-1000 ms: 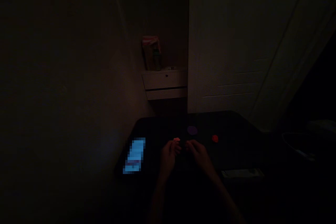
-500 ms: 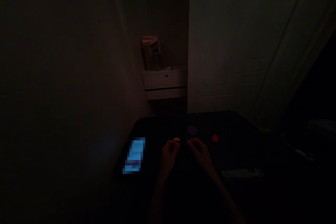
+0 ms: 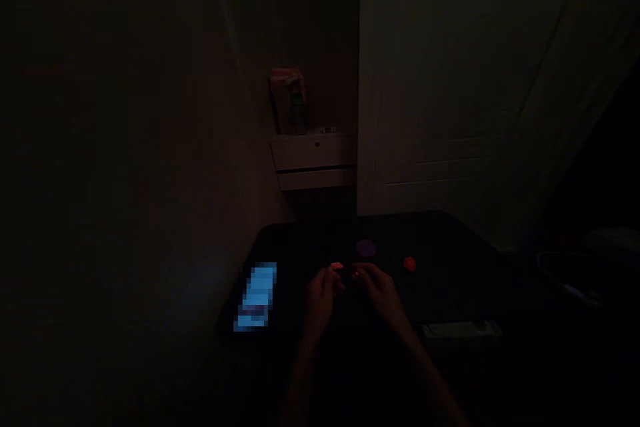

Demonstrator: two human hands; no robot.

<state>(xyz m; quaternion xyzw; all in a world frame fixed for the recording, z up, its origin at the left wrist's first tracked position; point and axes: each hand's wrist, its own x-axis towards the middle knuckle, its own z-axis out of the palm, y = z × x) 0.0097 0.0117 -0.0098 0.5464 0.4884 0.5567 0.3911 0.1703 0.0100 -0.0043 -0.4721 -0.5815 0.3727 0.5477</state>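
The room is very dark. My left hand [image 3: 324, 293] and my right hand [image 3: 379, 290] meet over a dark table [image 3: 450, 240], fingertips close together. A small orange piece [image 3: 337, 267] shows at my left fingertips, pinched there. My right fingers are curled, and what they hold, if anything, is lost in the dark. Just beyond my hands a purple disc [image 3: 366, 248] lies on the table. A small red piece [image 3: 409, 264] sits to the right of my right hand.
A lit phone screen [image 3: 257, 296] glows blue at the table's left edge. A pale flat object [image 3: 460, 329] lies at the front right. Behind the table stand a white drawer unit [image 3: 315, 160] with a carton [image 3: 287, 100] on top, and a white door [image 3: 450, 80].
My hands have barely shifted; the fingertips drew slightly closer together around the orange piece. Nothing else moved.
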